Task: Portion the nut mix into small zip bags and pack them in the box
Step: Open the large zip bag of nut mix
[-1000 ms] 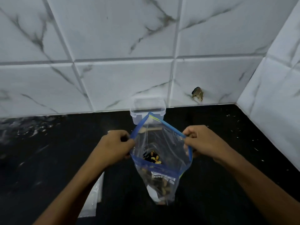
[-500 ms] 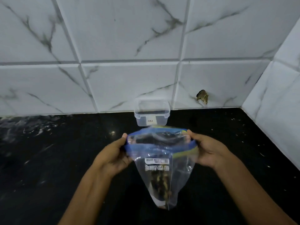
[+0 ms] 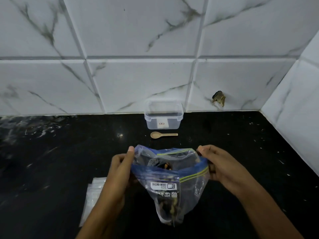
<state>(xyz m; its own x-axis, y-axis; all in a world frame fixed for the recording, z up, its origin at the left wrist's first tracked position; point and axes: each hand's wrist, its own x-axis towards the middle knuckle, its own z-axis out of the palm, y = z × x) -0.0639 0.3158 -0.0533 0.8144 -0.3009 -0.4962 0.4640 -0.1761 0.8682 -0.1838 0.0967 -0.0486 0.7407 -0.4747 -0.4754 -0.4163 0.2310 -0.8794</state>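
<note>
— Hands? Left hand [image 3: 120, 169] and right hand [image 3: 219, 166] each pinch a side of the big nut-mix bag's [image 3: 170, 188] mouth above the desk [image 3: 51, 161], spreading it.

— Progress?

— Barely begun, I'd judge: small zip bags [image 3: 94, 195] lie flat at left, spoon [image 3: 163, 135] idle, box [image 3: 163, 116] apparently unfilled.

Blue-and-green-striped clear bag [image 3: 172, 180]; perhaps beige spoon [image 3: 163, 135]; black counter [image 3: 69, 152].
</note>
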